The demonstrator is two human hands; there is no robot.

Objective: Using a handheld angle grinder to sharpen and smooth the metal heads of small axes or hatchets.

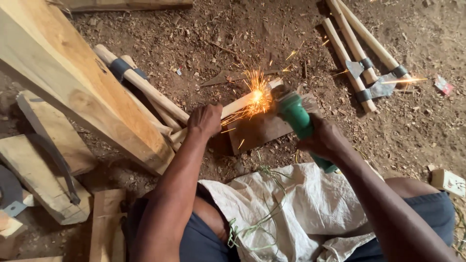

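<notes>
2 hands busy: my left hand clamps the wooden handle against the board, my right hand wraps the green grinder, sparks flying between them. I judge grinding is mid-step; next calls for a steady pass.

The grinder body is bright green, with orange-yellow sparks bursting at its far end. The wooden handle beneath is pale tan. Far right, pale handles carry grey metal axe heads. The near sack is off-white, with green strands. The ground is brown. The left plank is light yellowish wood.
</notes>
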